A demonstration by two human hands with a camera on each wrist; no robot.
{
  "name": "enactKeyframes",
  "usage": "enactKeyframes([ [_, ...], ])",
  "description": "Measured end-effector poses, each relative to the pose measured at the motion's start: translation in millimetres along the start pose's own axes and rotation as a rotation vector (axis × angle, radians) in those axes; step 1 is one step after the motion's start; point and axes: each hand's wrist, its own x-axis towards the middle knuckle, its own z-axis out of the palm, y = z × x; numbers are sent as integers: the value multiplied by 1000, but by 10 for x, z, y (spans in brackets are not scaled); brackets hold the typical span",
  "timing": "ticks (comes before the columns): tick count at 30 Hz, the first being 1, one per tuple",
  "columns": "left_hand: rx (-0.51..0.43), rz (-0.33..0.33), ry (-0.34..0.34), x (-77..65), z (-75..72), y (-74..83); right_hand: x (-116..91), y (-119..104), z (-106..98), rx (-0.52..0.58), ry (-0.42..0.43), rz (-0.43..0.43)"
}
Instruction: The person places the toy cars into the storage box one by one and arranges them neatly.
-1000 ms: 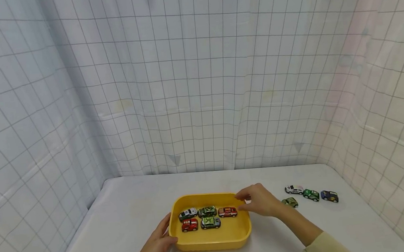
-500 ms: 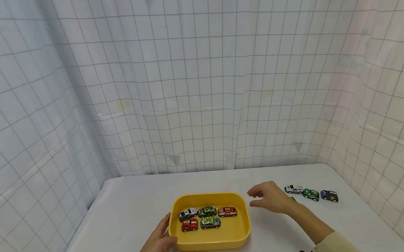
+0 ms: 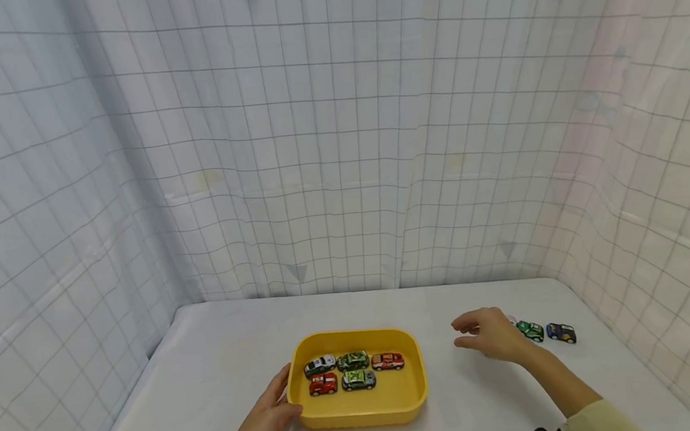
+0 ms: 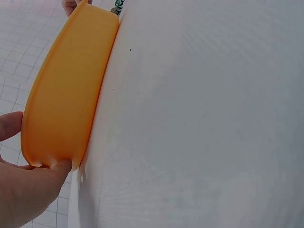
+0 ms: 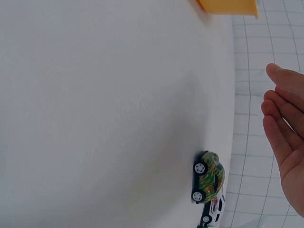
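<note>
My left hand (image 3: 266, 419) holds the left end of a yellow plastic tray (image 3: 363, 419), thumb on the rim and fingers along the outer wall. In the left wrist view the fingertips press on the end of the tray (image 4: 71, 85). Inside lie several toy cars: a white one (image 3: 320, 365), a red one (image 3: 323, 384), an orange-red one (image 3: 388, 361) and two green-patterned ones. To the right of the tray, my right hand (image 3: 494, 334) hovers over the table with nothing in its loosely bent fingers. A camouflage toy car (image 5: 209, 178) stands below it, hidden in the head view.
Beyond the right hand, a green toy car (image 3: 530, 331) and a dark blue one (image 3: 561, 333) stand on the white-covered table (image 3: 232, 335). A white toy car (image 5: 214, 211) is mostly hidden behind the hand in the head view. Grid-patterned curtains enclose the table's back and sides.
My right hand has moved from the tray's right rim rightward to over the loose cars, covering the camouflage one and most of the white one. The left hand and tray have stayed put.
</note>
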Motion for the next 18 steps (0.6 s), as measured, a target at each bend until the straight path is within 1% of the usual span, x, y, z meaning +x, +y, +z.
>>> enactKeyframes([
  [6, 2, 4, 10, -10, 2, -3, -81, 140, -95, -41, 32, -19],
  [11, 2, 6, 9, -26, 8, 6, -136, 196, -173, -33, 38, 21],
  [18, -4, 4, 4, -28, 12, 7, -237, 292, -303, -19, 66, 78],
])
